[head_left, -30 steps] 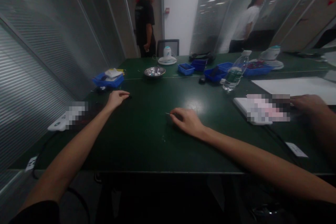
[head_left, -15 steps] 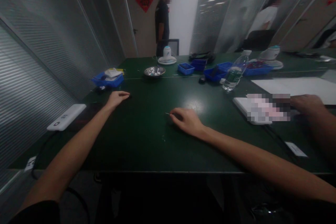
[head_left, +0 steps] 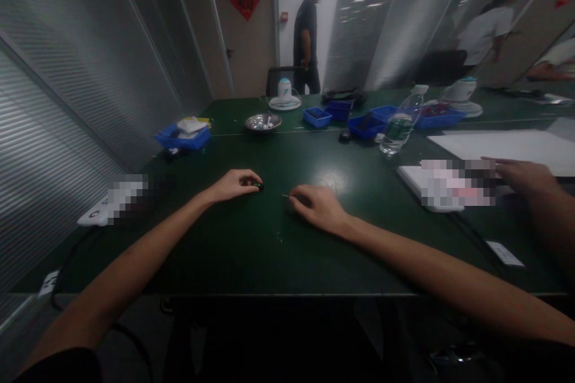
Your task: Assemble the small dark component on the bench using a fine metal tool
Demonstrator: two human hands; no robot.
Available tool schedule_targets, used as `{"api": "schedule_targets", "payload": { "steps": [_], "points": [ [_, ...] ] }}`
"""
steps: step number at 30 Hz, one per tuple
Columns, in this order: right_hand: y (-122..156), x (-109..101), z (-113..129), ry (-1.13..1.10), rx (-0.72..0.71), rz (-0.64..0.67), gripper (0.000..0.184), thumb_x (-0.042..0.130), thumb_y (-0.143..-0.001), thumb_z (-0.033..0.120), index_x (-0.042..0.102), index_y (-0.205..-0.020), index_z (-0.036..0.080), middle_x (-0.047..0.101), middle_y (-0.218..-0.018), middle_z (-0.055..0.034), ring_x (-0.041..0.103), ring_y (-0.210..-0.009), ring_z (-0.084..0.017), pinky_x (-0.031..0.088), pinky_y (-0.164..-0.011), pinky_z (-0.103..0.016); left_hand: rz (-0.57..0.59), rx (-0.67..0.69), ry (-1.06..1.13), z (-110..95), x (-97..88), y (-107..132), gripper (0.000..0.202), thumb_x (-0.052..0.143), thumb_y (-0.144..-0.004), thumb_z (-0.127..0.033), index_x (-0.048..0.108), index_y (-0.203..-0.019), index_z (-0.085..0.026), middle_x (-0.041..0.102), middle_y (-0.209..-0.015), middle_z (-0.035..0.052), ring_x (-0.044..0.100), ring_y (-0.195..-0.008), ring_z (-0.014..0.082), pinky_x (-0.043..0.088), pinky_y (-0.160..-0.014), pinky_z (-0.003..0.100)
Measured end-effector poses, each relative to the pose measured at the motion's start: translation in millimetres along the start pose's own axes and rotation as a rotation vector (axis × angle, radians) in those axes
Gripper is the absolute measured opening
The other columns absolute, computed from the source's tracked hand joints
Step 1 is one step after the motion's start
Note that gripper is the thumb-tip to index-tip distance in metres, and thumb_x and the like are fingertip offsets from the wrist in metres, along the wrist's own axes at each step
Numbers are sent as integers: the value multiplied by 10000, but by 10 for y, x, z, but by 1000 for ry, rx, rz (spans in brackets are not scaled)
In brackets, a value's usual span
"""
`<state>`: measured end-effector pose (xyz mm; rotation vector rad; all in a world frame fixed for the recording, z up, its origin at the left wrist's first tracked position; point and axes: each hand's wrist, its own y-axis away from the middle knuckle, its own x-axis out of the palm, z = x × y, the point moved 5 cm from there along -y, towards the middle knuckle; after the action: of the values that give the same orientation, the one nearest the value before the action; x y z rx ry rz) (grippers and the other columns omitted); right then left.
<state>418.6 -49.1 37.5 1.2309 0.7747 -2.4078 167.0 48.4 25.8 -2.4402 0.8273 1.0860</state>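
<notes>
My left hand (head_left: 236, 184) is closed, with thumb and fingertips pinching a small dark piece (head_left: 258, 185) with a hint of green, too small to name. It is low over the green tabletop, left of my right hand (head_left: 318, 206). The right hand's fingers are curled, and thumb and forefinger grip a thin pale pin-like piece (head_left: 286, 195) whose tip points left. The rest of that piece is hidden by the fingers. A short gap separates the two hands.
On the green table (head_left: 215, 257) stand a metal bowl (head_left: 263, 130) of small pieces, blue trays (head_left: 317, 118), a water bottle (head_left: 398, 131) and a small white fan (head_left: 284, 96). White power banks (head_left: 94, 213) flank my arms. Another person's hand (head_left: 525, 176) is at the right.
My left hand has moved right and slightly nearer with the small dark piece, toward my right hand. My right hand has stayed in place. People in the background have shifted right.
</notes>
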Motion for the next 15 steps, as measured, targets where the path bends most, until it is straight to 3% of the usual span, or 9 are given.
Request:
{"api": "schedule_targets", "payload": {
  "steps": [5, 15],
  "points": [
    [5, 32, 6, 46, -18, 32, 230, 546, -1014, 330, 702, -1120, 199, 711, -962, -56, 620, -760, -160, 432, -681, -280, 113, 164, 66, -398, 316, -10, 296, 689, -918, -375, 730, -1156, -203, 701, -1094, 74, 603, -875, 186, 440, -738, 295],
    [-2, 49, 35, 59, -17, 70, 218, 550, -1006, 314, 709, -1114, 211, 708, -969, -54, 622, -763, -159, 425, -672, -272, 128, 185, 107, -477, 408, 8, 267, 648, -957, -335, 726, -1177, -206, 696, -1086, 79, 608, -900, 194, 444, -774, 308]
  ]
}}
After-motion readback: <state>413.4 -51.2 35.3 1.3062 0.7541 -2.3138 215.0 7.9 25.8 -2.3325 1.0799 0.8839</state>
